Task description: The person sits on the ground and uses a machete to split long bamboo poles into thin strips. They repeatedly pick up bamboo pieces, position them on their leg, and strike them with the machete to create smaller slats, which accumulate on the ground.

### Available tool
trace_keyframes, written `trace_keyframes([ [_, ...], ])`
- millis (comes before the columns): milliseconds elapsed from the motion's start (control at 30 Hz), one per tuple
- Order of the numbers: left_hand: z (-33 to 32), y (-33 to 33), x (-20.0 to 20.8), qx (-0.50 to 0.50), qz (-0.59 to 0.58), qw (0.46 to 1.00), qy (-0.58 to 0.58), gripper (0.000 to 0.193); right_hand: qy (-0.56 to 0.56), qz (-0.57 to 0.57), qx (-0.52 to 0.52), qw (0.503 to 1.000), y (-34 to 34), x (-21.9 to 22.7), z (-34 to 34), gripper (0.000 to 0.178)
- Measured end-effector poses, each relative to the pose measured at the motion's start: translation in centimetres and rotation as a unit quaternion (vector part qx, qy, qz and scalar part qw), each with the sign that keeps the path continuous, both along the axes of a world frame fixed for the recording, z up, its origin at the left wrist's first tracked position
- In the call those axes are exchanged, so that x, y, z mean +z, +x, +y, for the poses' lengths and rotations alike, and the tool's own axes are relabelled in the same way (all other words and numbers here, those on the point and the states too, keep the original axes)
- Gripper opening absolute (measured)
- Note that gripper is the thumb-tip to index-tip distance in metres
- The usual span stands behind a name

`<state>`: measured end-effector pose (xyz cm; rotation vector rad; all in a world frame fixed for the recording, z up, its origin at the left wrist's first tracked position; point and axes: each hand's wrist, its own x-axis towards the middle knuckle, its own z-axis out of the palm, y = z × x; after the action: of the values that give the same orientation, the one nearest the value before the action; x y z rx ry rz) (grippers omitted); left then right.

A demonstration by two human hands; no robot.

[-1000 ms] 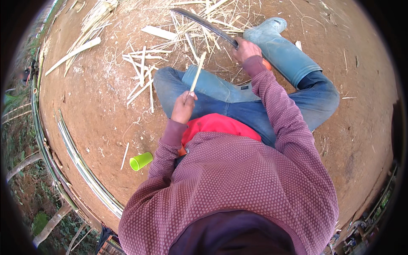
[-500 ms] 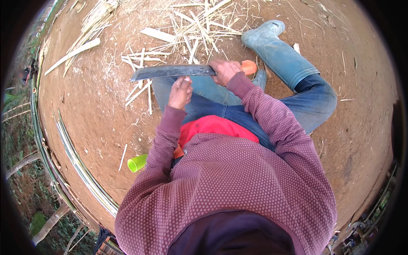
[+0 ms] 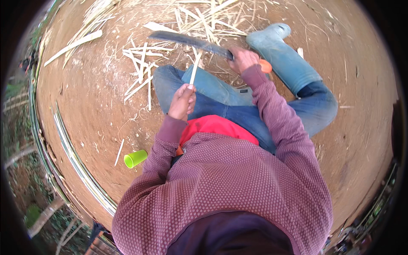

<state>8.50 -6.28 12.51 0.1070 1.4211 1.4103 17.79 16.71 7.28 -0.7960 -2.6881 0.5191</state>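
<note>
My left hand is closed round the lower end of a pale, narrow bamboo strip, which points up and away above my bent leg. My right hand grips a machete with an orange handle end. Its long dark blade reaches left across the far end of the strip and looks slightly blurred. Whether the blade touches the strip, I cannot tell.
Split bamboo pieces lie scattered beyond my legs, with a bigger heap farther off. A lime-green cup lies on its side at the left. Long bamboo strips rest along the left. My rubber boot stretches out at the right.
The machete has swung away from me and to the right, its blade now tilted. The strip, earlier mostly hidden by the blade, shows above my left hand, which has shifted slightly.
</note>
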Motion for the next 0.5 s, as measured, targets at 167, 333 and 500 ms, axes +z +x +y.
trace_keyframes([
  [167,-0.1,-0.8,0.5,-0.011,-0.032,0.999,0.023,0.017,-0.018,-0.024,0.02,0.999,-0.7,0.5,-1.0,0.019],
  [333,-4.2,-2.4,0.1,0.02,0.018,1.0,0.004,0.017,-0.078,-0.086,-0.115,0.987,0.2,0.4,1.3,0.023],
  [500,-9.1,-10.8,-6.9,0.253,0.2,0.945,-0.053,0.009,-0.105,-0.078,-0.137,0.982,0.7,0.7,2.0,0.031],
])
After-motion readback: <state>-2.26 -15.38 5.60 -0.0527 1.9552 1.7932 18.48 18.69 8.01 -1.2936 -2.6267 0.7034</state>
